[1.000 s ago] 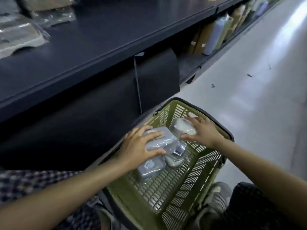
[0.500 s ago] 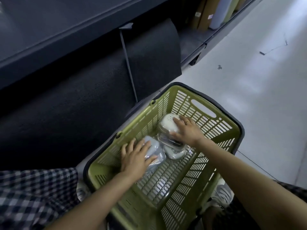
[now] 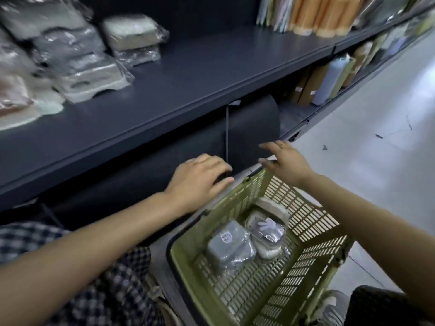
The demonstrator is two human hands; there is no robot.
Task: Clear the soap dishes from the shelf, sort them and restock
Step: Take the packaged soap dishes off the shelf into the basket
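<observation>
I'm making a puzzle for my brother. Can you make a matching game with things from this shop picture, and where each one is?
Things:
1. grey wrapped soap dish
2. orange rolls
3. left hand
4. pale wrapped soap dishes

Places:
A. standing at the far right end of the dark shelf
B. lying inside the green basket
C. piled at the left end of the shelf
D. over the basket's far corner, holding nothing

Pairs: 1-B, 2-A, 3-D, 4-C
</observation>
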